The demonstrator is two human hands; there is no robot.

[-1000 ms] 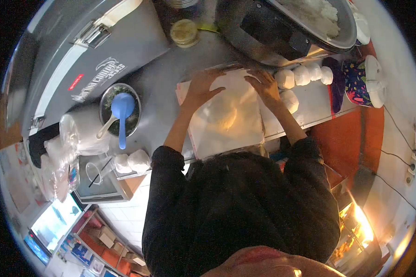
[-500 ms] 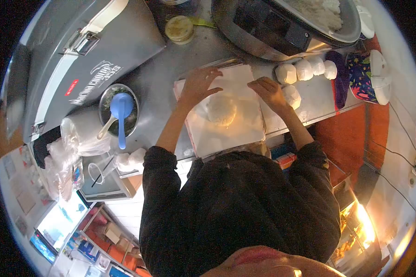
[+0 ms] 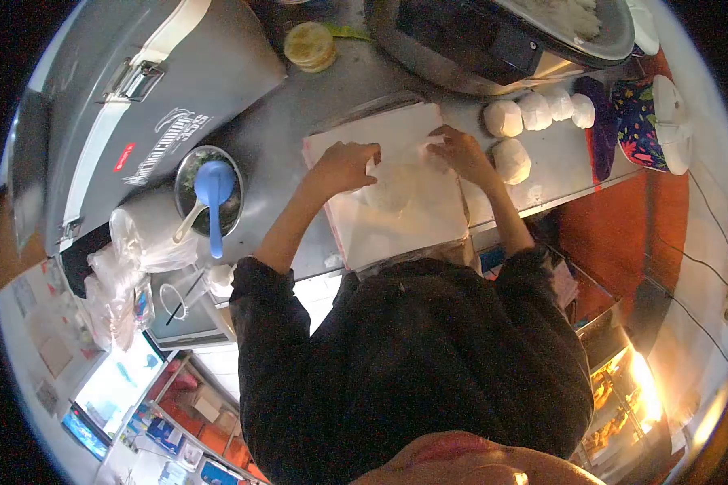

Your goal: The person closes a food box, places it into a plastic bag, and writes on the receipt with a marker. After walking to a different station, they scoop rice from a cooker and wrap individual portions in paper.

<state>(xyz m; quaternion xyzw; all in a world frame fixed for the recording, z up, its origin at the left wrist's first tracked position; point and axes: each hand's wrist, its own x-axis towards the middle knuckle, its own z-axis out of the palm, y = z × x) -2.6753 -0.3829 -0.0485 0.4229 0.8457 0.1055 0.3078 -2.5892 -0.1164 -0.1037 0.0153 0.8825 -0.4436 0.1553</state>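
A stack of white paper sheets (image 3: 388, 234) lies on the metal counter in front of me. On its upper half a pale, rounded mound (image 3: 390, 194) shows faintly, blurred and veiled by white. My left hand (image 3: 346, 170) is at the mound's upper left, fingers and thumb curled around what looks like the white edge of the top sheet. At the upper right, my right hand (image 3: 459, 153) has bent fingers, seemingly gripping that sheet too. Its fingertips are partly hidden.
Several white wrapped balls (image 3: 511, 160) sit right of the stack. Behind stands a large cooker (image 3: 469, 48) holding rice. To the left are a metal bowl (image 3: 236, 210) with a blue spoon (image 3: 213, 190), plastic bags (image 3: 141, 238) and a grey box (image 3: 178, 81). A round jar (image 3: 309, 47) stands farther back.
My left hand has gone from spread fingers to a curled grip and come slightly nearer me. My right hand's fingers have bent inward. The mound looks more veiled.
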